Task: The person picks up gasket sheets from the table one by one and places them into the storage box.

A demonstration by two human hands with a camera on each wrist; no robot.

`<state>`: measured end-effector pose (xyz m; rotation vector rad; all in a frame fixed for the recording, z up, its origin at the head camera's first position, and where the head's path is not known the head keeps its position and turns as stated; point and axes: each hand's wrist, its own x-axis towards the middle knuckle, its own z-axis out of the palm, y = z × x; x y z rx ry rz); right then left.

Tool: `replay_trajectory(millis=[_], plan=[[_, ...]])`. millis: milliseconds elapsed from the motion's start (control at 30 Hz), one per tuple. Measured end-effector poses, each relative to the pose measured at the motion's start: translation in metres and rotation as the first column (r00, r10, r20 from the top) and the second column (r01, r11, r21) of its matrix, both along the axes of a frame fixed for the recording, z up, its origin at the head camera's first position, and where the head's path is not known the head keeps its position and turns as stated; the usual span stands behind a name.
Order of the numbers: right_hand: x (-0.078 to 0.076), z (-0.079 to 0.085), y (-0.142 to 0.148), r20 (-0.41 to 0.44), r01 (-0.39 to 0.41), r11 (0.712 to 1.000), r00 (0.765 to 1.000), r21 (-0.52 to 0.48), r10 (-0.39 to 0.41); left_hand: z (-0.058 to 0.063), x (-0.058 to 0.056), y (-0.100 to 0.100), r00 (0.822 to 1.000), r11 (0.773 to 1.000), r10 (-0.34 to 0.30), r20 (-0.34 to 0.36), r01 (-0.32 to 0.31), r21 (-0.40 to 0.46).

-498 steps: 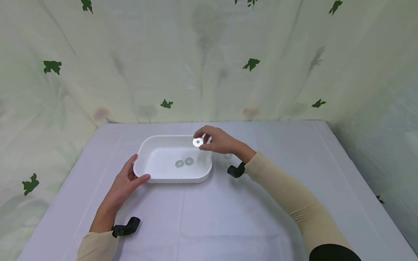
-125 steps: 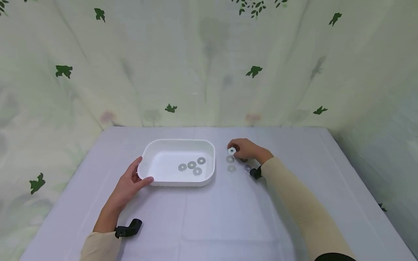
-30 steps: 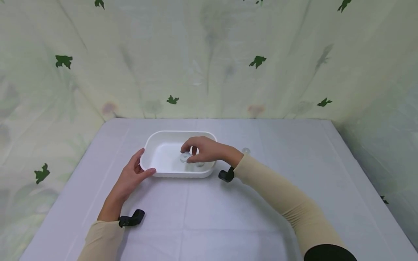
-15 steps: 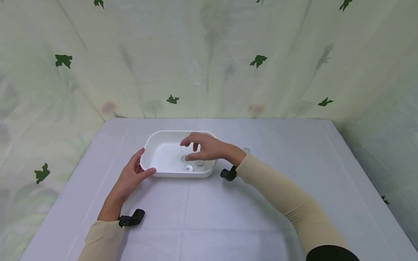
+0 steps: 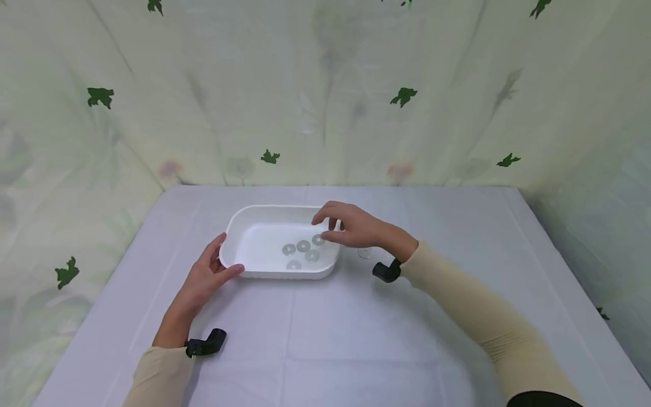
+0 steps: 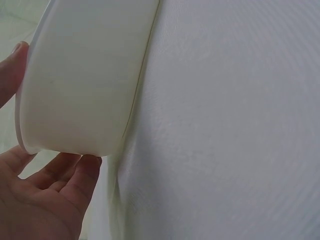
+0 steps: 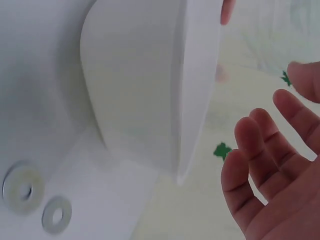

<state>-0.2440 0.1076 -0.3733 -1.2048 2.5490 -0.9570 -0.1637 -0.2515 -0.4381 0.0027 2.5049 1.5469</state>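
White tray (image 5: 254,242) holds five flat grey washers (image 5: 300,247) toward its right edge, left hand (image 5: 207,271) gripping its left edge, right hand (image 5: 357,226) with fingers parted

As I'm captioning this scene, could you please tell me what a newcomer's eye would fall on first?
Probably the white tray on the cloth-covered table, with five flat washers toward its right end. The left hand grips its near left corner, while the right hand hovers, empty, over its right end.
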Motion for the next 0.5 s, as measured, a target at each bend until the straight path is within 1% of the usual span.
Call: replay_trajectory(millis=[100,200,300,400,500], plan=[[-0.001,0.003,0.018,0.005,0.034,0.999,0.999,-0.001,-0.034,0.001,0.000,0.000,1.000,1.000,-0.004,0.001,0.004,0.002],[-0.006,-0.002,0.036,0.031,0.093,0.995,0.995,0.031,-0.094,0.001,0.002,-0.001,1.000,1.000,-0.005,-0.003,0.005,-0.002],[-0.014,-0.010,0.055,0.050,0.142,0.986,0.988,0.085,-0.147,0.001,0.002,-0.001,1.000,1.000,-0.002,-0.010,0.002,-0.009],[-0.019,-0.017,0.072,0.076,0.176,0.971,0.979,0.164,-0.190,0.001,0.002,-0.001,1.000,1.000,-0.002,-0.006,0.002,-0.016],[-0.018,-0.021,0.087,0.076,0.199,0.944,0.971,0.264,-0.226,0.003,0.001,-0.001,1.000,0.999,-0.007,-0.005,0.007,-0.033]])
